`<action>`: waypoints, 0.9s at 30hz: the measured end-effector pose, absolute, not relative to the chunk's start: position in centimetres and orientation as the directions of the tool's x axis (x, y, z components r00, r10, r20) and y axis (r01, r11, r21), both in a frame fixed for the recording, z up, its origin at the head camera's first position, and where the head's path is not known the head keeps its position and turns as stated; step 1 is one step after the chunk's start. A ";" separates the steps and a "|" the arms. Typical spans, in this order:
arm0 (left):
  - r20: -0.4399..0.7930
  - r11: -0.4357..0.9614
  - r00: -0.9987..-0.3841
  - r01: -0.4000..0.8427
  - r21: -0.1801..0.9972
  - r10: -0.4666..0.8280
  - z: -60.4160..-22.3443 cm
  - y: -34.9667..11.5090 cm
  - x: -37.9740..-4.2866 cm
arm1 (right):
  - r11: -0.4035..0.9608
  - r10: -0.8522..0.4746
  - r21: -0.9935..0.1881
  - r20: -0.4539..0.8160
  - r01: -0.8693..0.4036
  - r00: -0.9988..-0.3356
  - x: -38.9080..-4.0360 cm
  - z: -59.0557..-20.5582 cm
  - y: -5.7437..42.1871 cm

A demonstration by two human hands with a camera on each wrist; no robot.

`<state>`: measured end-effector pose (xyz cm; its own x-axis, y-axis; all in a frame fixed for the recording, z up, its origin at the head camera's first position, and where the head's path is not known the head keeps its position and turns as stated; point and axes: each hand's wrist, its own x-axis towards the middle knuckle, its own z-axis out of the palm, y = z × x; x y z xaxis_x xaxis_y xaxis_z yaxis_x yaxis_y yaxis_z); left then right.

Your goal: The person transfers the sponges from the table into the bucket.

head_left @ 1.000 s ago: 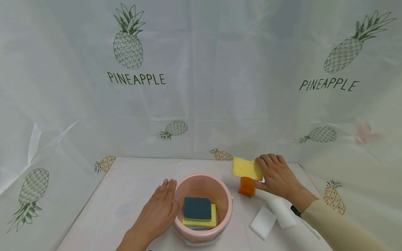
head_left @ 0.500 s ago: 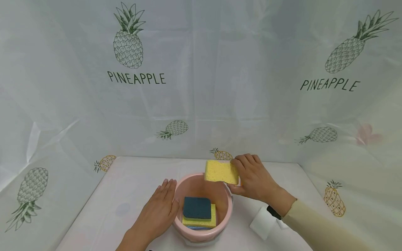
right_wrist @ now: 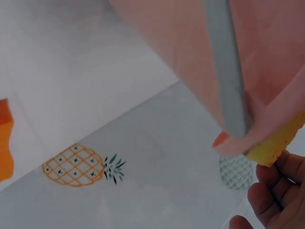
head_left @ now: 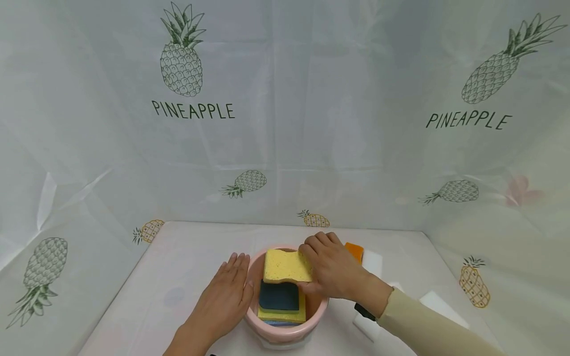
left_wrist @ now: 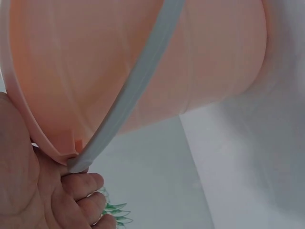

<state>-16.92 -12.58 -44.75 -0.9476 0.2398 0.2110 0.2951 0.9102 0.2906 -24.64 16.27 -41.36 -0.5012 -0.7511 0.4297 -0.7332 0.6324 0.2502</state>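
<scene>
My right hand [head_left: 336,269] pinches a yellow sponge [head_left: 285,266] by its right end, over the mouth of a pink bucket [head_left: 285,337]. Inside the bucket, a dark green scouring pad on a sponge [head_left: 279,296] lies atop another yellow sponge [head_left: 301,315], with something blue beneath. In the right wrist view, the held sponge [right_wrist: 274,151] shows beyond the bucket rim, fingertips against it. My left hand [head_left: 222,299] lies flat along the bucket's left side, fingers straight, thumb at the rim. Close by it, the left wrist view shows the grey bucket handle [left_wrist: 128,90].
An orange sponge [head_left: 355,251] lies right of the bucket, partly behind my right hand. White blocks [head_left: 441,306] lie on the table [head_left: 169,277], some under my right forearm. A pineapple-printed sheet [head_left: 329,123] hangs behind and at the sides.
My right hand has carried the yellow sponge leftward from beside the orange sponge to over the bucket. The left hand has stayed at the bucket's side.
</scene>
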 end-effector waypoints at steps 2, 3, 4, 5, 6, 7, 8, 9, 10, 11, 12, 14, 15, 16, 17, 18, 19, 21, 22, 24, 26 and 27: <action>0.211 0.912 -0.948 0.294 0.287 0.239 -44.7 -12.5 -16.9 | 0.633 -0.758 0.246 0.390 -0.734 -0.523 -24.4 -41.6 15.9; 0.211 0.912 -0.948 0.294 0.286 0.239 -44.7 -12.5 -16.9 | 0.634 -0.761 0.248 0.371 -0.733 -0.532 -24.3 -41.7 15.7; 0.210 0.912 -0.948 0.293 0.286 0.238 -44.7 -12.5 -16.9 | 0.632 -0.765 0.250 0.355 -0.734 -0.538 -24.3 -41.7 15.6; 0.211 0.912 -0.948 0.294 0.286 0.239 -44.7 -12.5 -16.9 | 0.632 -0.767 0.250 0.342 -0.734 -0.543 -24.2 -41.8 15.5; 0.212 0.912 -0.948 0.294 0.285 0.240 -44.7 -12.5 -16.9 | 0.630 -0.770 0.255 0.328 -0.733 -0.548 -24.2 -41.8 15.4; 0.210 0.913 -0.948 0.294 0.285 0.240 -44.7 -12.5 -16.9 | 0.630 -0.772 0.259 0.314 -0.732 -0.553 -24.2 -41.9 15.3; 0.207 0.913 -0.948 0.293 0.284 0.240 -44.7 -12.5 -16.9 | 0.629 -0.774 0.266 0.301 -0.731 -0.557 -24.2 -41.8 15.2; 0.203 0.913 -0.949 0.291 0.285 0.240 -44.7 -12.5 -16.9 | 0.629 -0.775 0.269 0.287 -0.729 -0.563 -24.2 -41.8 15.1; 0.198 0.914 -0.950 0.290 0.285 0.240 -44.8 -12.5 -17.0 | 0.627 -0.777 0.273 0.277 -0.729 -0.565 -24.2 -41.8 15.0; 0.191 0.915 -0.952 0.287 0.284 0.239 -44.8 -12.5 -17.0 | 0.625 -0.780 0.282 0.266 -0.728 -0.566 -24.2 -41.8 15.0; 0.185 0.915 -0.954 0.283 0.287 0.237 -44.8 -12.5 -17.0 | 0.622 -0.783 0.288 0.254 -0.728 -0.568 -24.2 -41.8 14.9; 0.171 0.915 -0.957 0.276 0.293 0.234 -44.8 -12.6 -17.0 | 0.617 -0.787 0.297 0.236 -0.729 -0.570 -24.2 -41.7 14.6; 0.164 0.915 -0.959 0.272 0.297 0.232 -44.8 -12.6 -17.0 | 0.616 -0.788 0.297 0.226 -0.730 -0.573 -24.2 -41.7 14.5; 0.159 0.915 -0.960 0.270 0.299 0.231 -44.8 -12.6 -17.0 | 0.615 -0.789 0.300 0.217 -0.730 -0.575 -24.2 -41.7 14.4; 0.154 0.915 -0.961 0.266 0.303 0.229 -44.9 -12.6 -17.0 | 0.615 -0.788 0.301 0.210 -0.729 -0.578 -24.2 -41.7 14.3; 0.151 0.914 -0.962 0.264 0.308 0.227 -44.9 -12.6 -17.0 | 0.617 -0.786 0.299 0.203 -0.728 -0.583 -24.2 -41.7 14.3; 0.148 0.914 -0.963 0.263 0.309 0.227 -44.9 -12.6 -17.1 | 0.618 -0.786 0.299 0.198 -0.727 -0.586 -24.3 -41.8 14.2; 0.146 0.913 -0.963 0.261 0.314 0.225 -44.9 -12.6 -17.1 | 0.621 -0.783 0.300 0.189 -0.724 -0.593 -24.3 -41.8 14.1; 0.146 0.912 -0.963 0.261 0.316 0.226 -44.9 -12.6 -17.1 | 0.622 -0.781 0.305 0.185 -0.721 -0.596 -24.3 -41.8 14.1; 0.148 0.910 -0.963 0.263 0.322 0.226 -44.9 -12.6 -17.0 | 0.624 -0.780 0.311 0.179 -0.717 -0.600 -24.3 -41.9 14.1; 0.154 0.907 -0.962 0.267 0.327 0.228 -44.9 -12.6 -17.0 | 0.624 -0.778 0.313 0.175 -0.716 -0.603 -24.3 -41.9 14.1; 0.157 0.905 -0.961 0.269 0.328 0.229 -44.9 -12.6 -17.0 | 0.625 -0.778 0.314 0.173 -0.715 -0.604 -24.3 -41.9 14.1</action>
<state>-17.02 -12.62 -44.86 -0.9608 0.2289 0.1566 0.2692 0.9054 0.3282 -24.31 14.05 -41.87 -0.6044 -0.7777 0.1727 -0.7146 0.6251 0.3140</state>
